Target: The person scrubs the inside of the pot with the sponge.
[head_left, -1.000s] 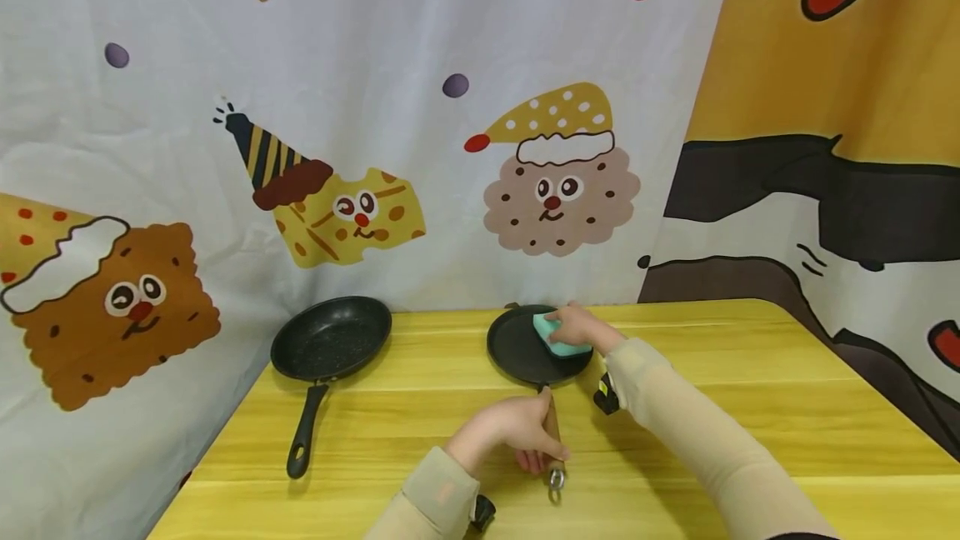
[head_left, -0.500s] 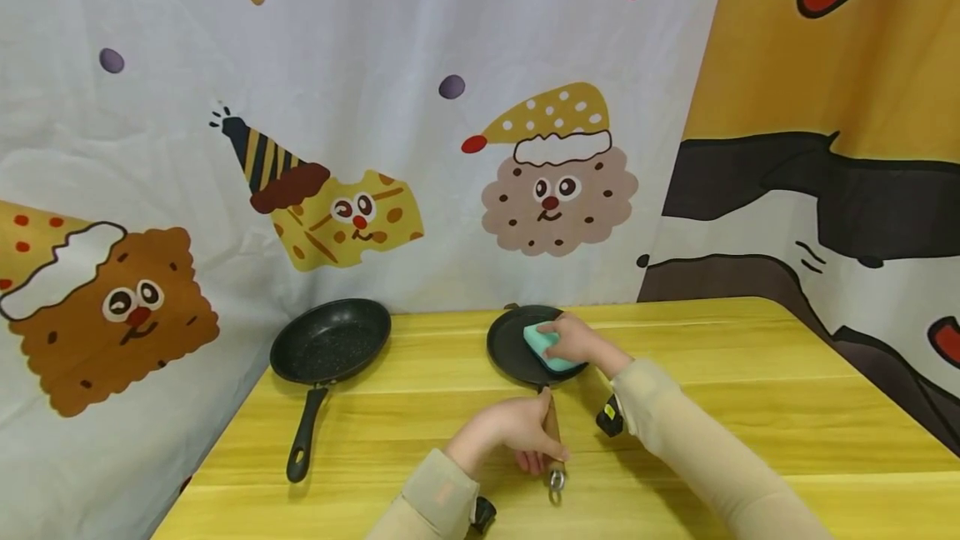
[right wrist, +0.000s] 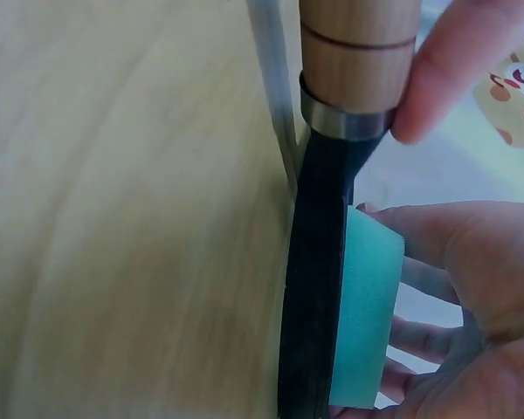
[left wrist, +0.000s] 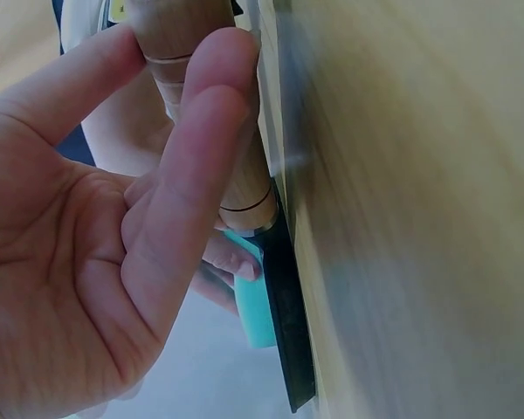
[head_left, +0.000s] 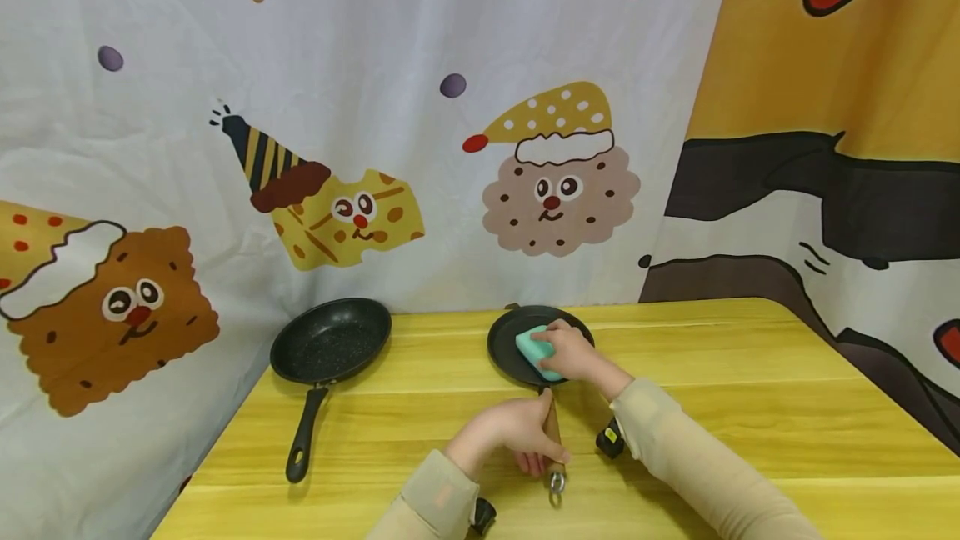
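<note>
A flat black griddle pan [head_left: 510, 357] lies on the table, its wooden handle [head_left: 552, 423] pointing toward me. My left hand [head_left: 510, 430] pinches that handle between thumb and fingers, as the left wrist view also shows. A turquoise sponge [head_left: 534, 348] rests on the pan's surface. My right hand [head_left: 573, 354] grips the sponge from its right side, thumb and fingers on its edges. In the right wrist view the sponge [right wrist: 367, 305] sits flat against the pan [right wrist: 313, 297], with the right hand [right wrist: 480, 305] around it.
A deeper black frying pan [head_left: 330, 344] with a black handle stands at the table's left, apart from both hands. The yellow wood table [head_left: 750, 390] extends to the right. A curtain [head_left: 450, 273] printed with cartoon cookies hangs right behind the table.
My right hand has slid the sponge across the pan, leftward and nearer to me. The left hand holds the handle in the same spot, and the pan stays put.
</note>
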Demonstrator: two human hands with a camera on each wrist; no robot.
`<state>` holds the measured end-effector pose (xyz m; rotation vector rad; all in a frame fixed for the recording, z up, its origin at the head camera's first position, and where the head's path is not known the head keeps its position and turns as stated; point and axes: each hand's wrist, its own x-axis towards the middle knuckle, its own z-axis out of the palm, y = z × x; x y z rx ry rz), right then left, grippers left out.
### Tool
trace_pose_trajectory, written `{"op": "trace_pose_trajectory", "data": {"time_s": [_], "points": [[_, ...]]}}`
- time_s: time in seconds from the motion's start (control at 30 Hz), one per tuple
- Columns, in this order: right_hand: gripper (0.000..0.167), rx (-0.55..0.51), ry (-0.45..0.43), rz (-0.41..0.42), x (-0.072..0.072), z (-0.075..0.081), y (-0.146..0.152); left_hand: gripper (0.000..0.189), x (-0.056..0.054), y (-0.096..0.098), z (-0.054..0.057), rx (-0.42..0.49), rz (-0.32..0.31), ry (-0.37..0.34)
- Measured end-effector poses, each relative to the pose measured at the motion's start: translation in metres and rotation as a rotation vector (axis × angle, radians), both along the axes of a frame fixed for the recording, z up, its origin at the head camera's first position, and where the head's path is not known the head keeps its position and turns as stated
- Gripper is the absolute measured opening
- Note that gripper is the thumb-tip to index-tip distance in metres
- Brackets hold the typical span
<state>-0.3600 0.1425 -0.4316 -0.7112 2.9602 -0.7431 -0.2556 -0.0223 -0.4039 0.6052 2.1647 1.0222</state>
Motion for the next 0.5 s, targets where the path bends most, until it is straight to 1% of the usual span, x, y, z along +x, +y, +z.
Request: {"op": "trace_pose_trajectory", "data": {"time_s": [0.27, 0.5], "points": [[0.048, 0.007, 0.024, 0.007, 0.002, -0.001, -0.01, 0.099, -0.001, 0.0, 0.001, 0.005, -0.001, 0.002], [0.044, 0.049, 0.071, 0.054, 0.006, 0.001, -0.022, 0.098, 0.001, 0.0, 0.002, 0.002, -0.001, 0.003]]}}
